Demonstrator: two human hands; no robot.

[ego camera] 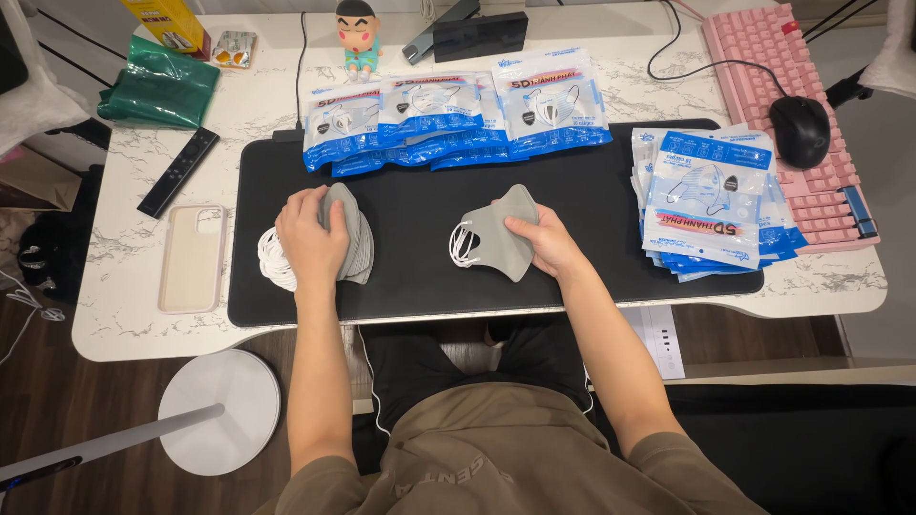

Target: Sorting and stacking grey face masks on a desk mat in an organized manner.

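Head view: left hand [307, 238] grips a stack of grey masks [351, 236] on the black desk mat [420, 286]; right hand [546, 238] pinches a single grey mask [496, 238] mid-mat, below the blue-and-white packets [458, 119]

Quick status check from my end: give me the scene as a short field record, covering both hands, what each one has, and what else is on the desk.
left hand: resting on a stack of grey fabric face masks, white ear loops at its left
right hand: holding a single grey fabric face mask flat on the mat
surface: black desk mat on a white marble-pattern desk
behind the hands: row of blue-and-white mask packets
right side: pile of blue-and-white mask packets, pink keyboard, black mouse
left side: beige phone case, black remote
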